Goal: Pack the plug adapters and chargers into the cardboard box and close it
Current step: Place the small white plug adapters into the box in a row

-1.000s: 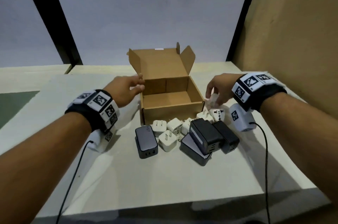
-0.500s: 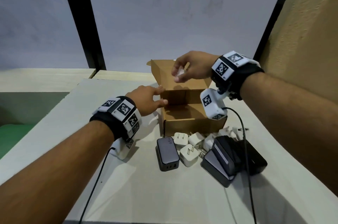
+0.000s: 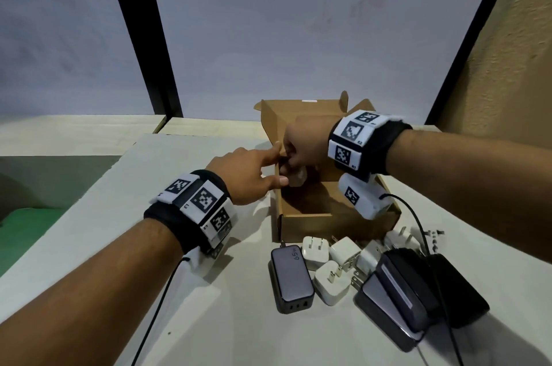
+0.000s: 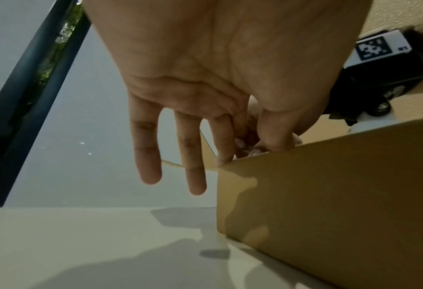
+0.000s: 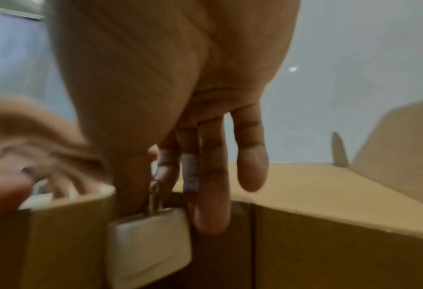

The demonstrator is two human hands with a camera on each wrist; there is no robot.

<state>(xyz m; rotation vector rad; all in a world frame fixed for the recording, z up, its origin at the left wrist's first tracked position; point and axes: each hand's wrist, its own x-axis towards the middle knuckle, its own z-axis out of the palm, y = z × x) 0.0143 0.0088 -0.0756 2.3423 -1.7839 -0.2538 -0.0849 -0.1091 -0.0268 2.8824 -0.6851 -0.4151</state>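
Observation:
The open cardboard box (image 3: pixel 328 225) stands on the pale table with its lid up at the back. My right hand (image 3: pixel 291 161) pinches a white plug adapter (image 3: pixel 297 178) by its prongs and holds it inside the box, close to the left wall. The right wrist view shows the adapter (image 5: pixel 151 250) hanging below my fingers (image 5: pixel 210 205) in front of the box's inner wall (image 5: pixel 329 244). My left hand (image 3: pixel 279 165) pinches the box's left wall, thumb over the rim (image 4: pixel 274 144). In front of the box lie a grey 65W charger (image 3: pixel 291 276), several white adapters (image 3: pixel 330 282) and black chargers (image 3: pixel 400 291).
A brown wall (image 3: pixel 507 66) rises close on the right. The table (image 3: pixel 209 320) ends at the left, with green floor (image 3: pixel 27 231) below. A black camera cable (image 3: pixel 424 234) trails over the black chargers.
My right hand picked a white adapter from the pile, lifted it over the lid and has come down into the box with it. The left hand stayed at the box's left wall.

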